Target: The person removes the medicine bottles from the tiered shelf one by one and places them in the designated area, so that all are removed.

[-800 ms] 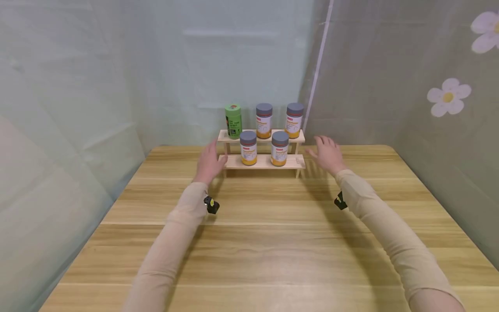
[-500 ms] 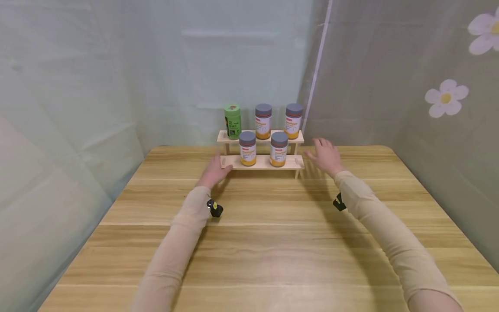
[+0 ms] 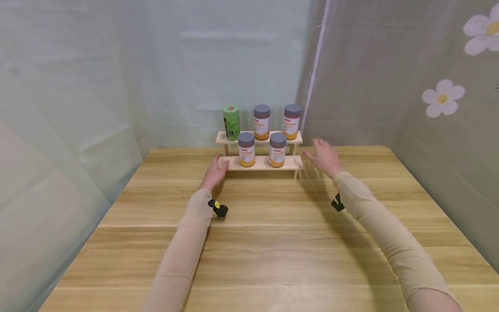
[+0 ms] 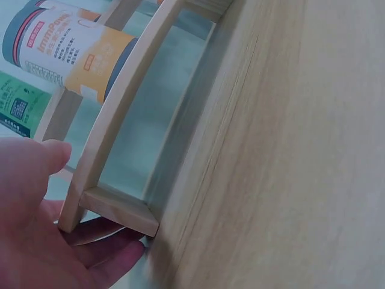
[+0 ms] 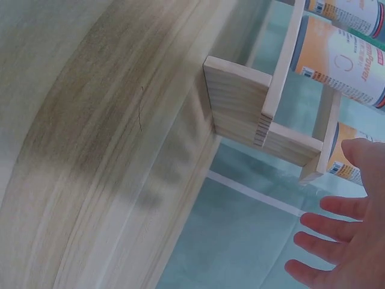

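Rack (image 3: 262, 163), head view: While five upright jars (image 3: 262, 122) crowd it, the rack stands at the twelve o'clock of the table (image 3: 249, 242), green jar (image 3: 231, 123) at its eleven.
Left hand (image 4: 30, 229), left wrist view: fingers curl round the lower step's (image 4: 113, 117) nine-o'clock end; thumb contact is hard to judge; green jar cut off.
Right hand (image 5: 358, 241), right wrist view: fingers spread, just off the rack's three-o'clock end; thumb partly covers a jar.

1. On the front left jar (image 4: 51, 67), we read "ImmPow" in orange; the word's ending is washed out. We find small red-tag characters (image 4: 35, 34) above it.
2. On the front right jar (image 5: 328, 60), we read "Power" and locate a barcode (image 5: 307, 72).
3. On the green bottle (image 3: 229, 113), we find blurred, unreadable print.
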`<action>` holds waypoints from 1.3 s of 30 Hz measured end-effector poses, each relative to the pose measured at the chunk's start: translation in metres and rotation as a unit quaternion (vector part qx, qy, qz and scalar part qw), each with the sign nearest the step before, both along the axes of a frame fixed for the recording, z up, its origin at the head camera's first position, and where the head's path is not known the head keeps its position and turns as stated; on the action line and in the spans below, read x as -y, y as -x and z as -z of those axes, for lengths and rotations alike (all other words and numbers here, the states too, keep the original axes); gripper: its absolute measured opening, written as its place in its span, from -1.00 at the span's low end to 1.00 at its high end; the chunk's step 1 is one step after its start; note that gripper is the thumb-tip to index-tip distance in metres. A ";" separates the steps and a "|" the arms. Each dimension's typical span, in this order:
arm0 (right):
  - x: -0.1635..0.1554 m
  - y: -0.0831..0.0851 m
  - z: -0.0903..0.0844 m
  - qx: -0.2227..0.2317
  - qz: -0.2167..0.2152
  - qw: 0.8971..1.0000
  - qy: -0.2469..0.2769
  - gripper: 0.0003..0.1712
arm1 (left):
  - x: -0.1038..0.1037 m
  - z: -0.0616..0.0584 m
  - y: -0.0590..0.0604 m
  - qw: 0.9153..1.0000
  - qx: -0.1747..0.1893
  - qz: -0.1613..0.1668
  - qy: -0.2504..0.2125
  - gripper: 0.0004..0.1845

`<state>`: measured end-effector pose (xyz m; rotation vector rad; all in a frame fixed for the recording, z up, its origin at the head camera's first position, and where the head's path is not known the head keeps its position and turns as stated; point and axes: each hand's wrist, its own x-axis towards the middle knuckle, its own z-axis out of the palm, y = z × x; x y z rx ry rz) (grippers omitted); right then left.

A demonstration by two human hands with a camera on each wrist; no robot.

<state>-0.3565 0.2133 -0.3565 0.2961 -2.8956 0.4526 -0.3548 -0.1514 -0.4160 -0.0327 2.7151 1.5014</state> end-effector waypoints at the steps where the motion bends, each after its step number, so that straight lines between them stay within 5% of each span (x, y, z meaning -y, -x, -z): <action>1: 0.000 0.000 0.000 0.000 -0.002 1.000 -0.001 -0.28 | 0.000 0.000 0.000 1.000 -0.004 -0.001 -0.002 -0.28; 8: 0.004 0.002 -0.001 0.001 -0.011 1.000 0.022 -0.30 | 0.003 0.010 0.004 0.999 -0.029 -0.001 -0.030 -0.38; 17: 0.006 0.009 -0.001 -0.002 -0.017 0.995 0.093 -0.28 | 0.006 0.024 0.000 0.998 -0.003 0.005 -0.060 -0.36; 24: 0.011 0.022 -0.007 0.007 -0.023 0.982 0.190 -0.27 | 0.009 0.027 -0.002 0.998 -0.001 -0.005 -0.068 -0.36; 34: 0.021 0.031 -0.017 0.023 -0.003 0.969 0.245 -0.22 | 0.009 0.018 0.001 0.996 0.011 0.003 -0.087 -0.36; 39: 0.025 0.038 -0.024 0.032 -0.009 0.942 0.333 -0.22 | 0.006 0.016 0.004 0.995 0.010 0.000 -0.099 -0.35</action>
